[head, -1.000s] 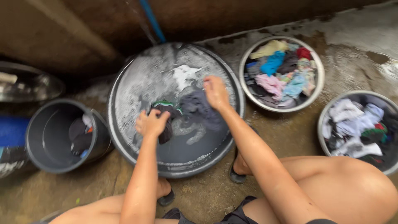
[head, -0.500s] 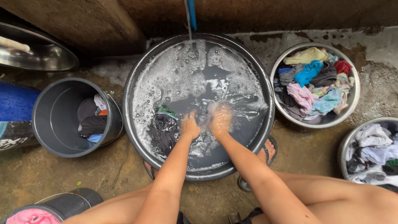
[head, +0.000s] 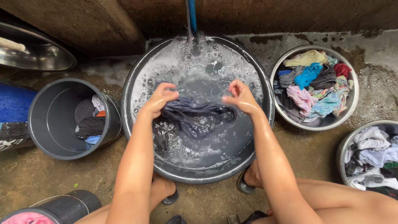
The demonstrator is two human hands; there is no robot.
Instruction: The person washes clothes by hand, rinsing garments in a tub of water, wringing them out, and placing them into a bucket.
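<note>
The fingers (head: 166,92) of the left hand (head: 159,99) are curled tight around one end of a wet dark blue-grey garment (head: 195,116); the right hand (head: 240,97) is clenched on the other end. The garment is stretched between the two hands, just above the water, with its middle sagging and a loose part trailing into the suds.

The cloth is judged soft and limp, heavy with water and slippery with soap; it is best gripped in bunched handfuls at the ends, as is done here.

The garment is held over a wide, round metal basin (head: 137,79) of soapy grey water, foam gathered at the far rim beneath a blue pipe (head: 191,14). A grey plastic bucket (head: 45,124) with a few clothes stands to the left. Two round metal bowls stand to the right: one with mixed coloured laundry (head: 311,85), one with mostly white laundry (head: 375,153). The floor (head: 315,149) is rough, wet concrete.
</note>
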